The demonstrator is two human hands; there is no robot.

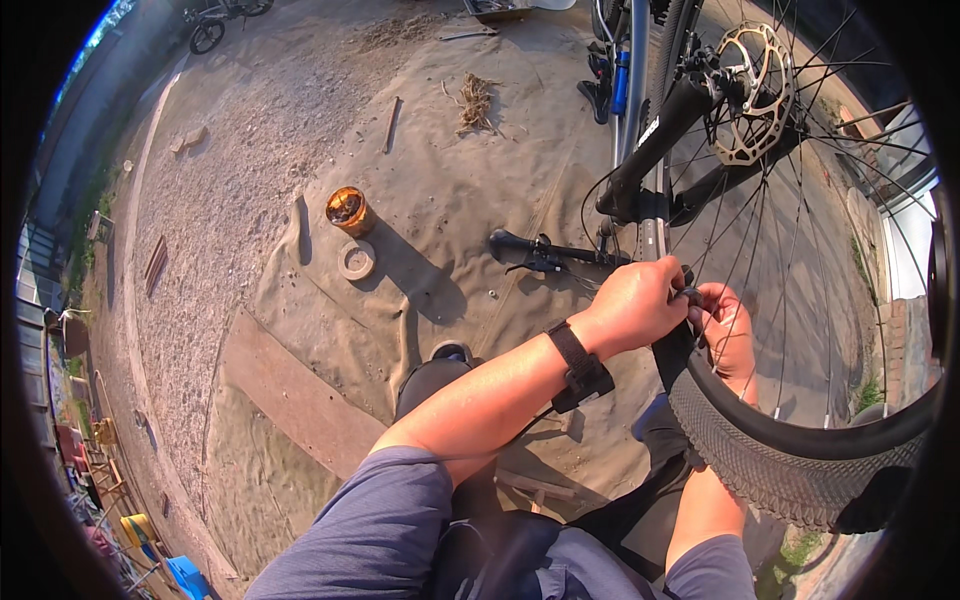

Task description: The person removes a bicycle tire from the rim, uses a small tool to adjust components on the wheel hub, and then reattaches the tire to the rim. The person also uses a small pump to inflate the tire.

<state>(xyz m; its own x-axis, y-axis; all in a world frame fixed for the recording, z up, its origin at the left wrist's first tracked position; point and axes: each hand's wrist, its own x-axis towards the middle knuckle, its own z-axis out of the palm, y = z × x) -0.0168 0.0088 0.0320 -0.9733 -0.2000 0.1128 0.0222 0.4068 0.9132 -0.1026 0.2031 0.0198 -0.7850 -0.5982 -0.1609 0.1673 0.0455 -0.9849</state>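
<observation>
An upturned bicycle stands in front of me, its front wheel (800, 440) with a knobby black tyre at the right. My left hand (635, 305), with a black strap on the wrist, grips the rim and tyre edge near the top of the wheel. My right hand (728, 330) reaches through the spokes just beside it, fingers pinched on a small part at the rim; what it is stays hidden. The silver brake disc (752, 95) sits at the hub above. The black handlebar grip (520, 245) rests on the ground to the left of my hands.
A tan sheet (440, 180) covers the gravel ground. An open round tin (349, 210) and its lid (357, 260) stand on it at the left. A plank (300, 395) lies near my knee. Another bicycle (215, 25) stands far back left.
</observation>
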